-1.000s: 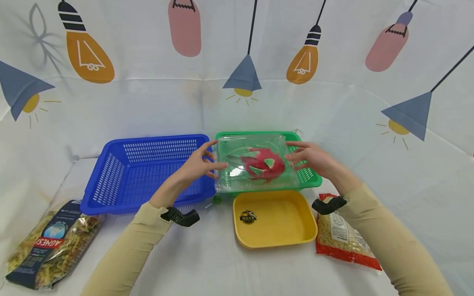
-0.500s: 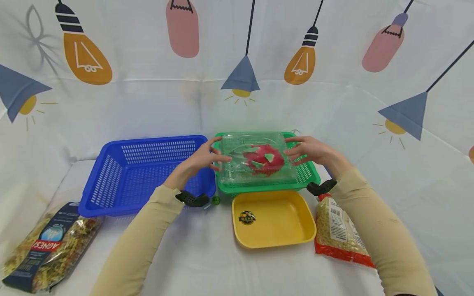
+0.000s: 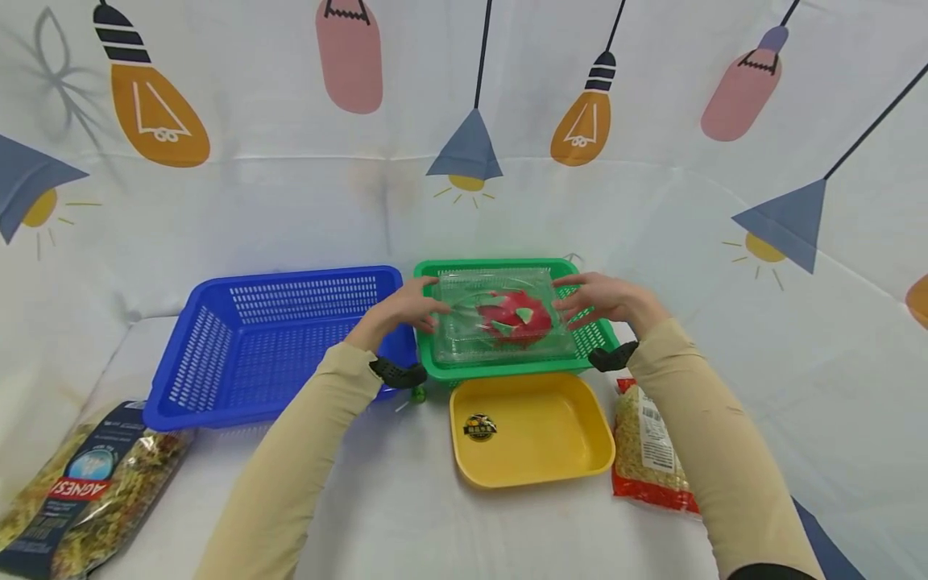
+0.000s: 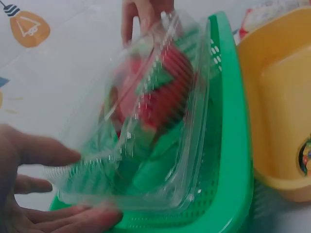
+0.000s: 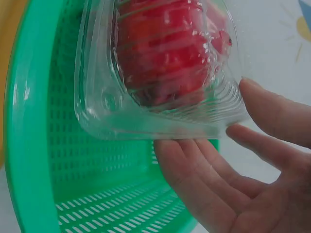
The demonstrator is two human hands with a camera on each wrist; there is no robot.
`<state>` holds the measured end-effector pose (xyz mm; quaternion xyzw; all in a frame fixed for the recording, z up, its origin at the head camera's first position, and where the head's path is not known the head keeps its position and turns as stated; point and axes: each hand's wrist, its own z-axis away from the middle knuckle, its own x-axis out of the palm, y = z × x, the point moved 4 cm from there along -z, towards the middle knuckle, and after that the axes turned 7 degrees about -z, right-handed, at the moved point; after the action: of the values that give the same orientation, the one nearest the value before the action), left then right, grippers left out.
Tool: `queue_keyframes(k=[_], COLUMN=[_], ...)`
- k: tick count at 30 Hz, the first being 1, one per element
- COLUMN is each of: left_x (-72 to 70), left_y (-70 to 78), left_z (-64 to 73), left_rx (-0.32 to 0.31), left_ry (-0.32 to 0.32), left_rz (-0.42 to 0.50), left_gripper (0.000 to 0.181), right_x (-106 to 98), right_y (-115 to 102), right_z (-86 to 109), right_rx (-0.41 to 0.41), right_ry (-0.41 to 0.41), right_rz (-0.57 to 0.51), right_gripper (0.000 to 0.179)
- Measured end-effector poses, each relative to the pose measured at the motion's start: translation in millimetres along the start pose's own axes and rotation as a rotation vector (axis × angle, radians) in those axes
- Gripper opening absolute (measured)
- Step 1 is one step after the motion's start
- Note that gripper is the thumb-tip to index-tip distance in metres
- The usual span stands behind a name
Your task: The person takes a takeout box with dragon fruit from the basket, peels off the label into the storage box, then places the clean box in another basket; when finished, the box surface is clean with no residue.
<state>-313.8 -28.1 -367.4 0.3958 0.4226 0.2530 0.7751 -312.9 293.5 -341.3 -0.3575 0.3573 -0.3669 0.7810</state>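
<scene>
A clear plastic clamshell box point(image 3: 457, 342) lies over the green basket point(image 3: 507, 370), inside its rim in the head view. Through its lid shows a red dragon fruit point(image 3: 518, 318) with green scales. My left hand point(image 3: 406, 308) holds the box's left end, thumb on top and fingers lower down, as the blurred left wrist view shows. At the opposite end my right hand point(image 3: 605, 296) grips the corner; in the right wrist view the fingertips point(image 5: 170, 150) touch the lower edge. Whether the box rests on the basket floor, I cannot tell.
A blue basket point(image 3: 167, 415) stands left of the green one. In front is a yellow tray point(image 3: 536, 435) with a sticker. Bags of pasta point(image 3: 87, 491) and grain point(image 3: 648, 451) lie at the sides. A small green object point(image 3: 418, 394) sits between the baskets.
The box has come down into the green basket with both hands on its ends. The head view has shifted slightly to the right.
</scene>
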Motion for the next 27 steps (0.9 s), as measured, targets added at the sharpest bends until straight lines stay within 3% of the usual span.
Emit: queue_keyframes(k=[6,14,22,27], left_x=[15.3,31.5,37.9,38.3], left_y=[7.5,3.8,5.8,6.0], left_z=[-4.5,-12.7,-18.8,-26.4], left_rx=[-0.009,-0.047,-0.052,-0.042], left_ry=[-0.016,-0.039,-0.044,-0.031], left_rz=[-0.169,-0.37,-0.427,-0.408], left_gripper=[0.072,0.068,0.064,0.061], right_x=[-3,4,2,-1], right_y=[16,29,39,43], right_z=[-9.8,-18.6,-22.8,-26.2], right_rx=[0.02,0.048,0.035,0.041], right_ry=[0.022,0.003,-0.015,-0.024], right_rz=[0.005,0.031,0.079,0.127], right_gripper=[0.069,0.065,0.064,0.062])
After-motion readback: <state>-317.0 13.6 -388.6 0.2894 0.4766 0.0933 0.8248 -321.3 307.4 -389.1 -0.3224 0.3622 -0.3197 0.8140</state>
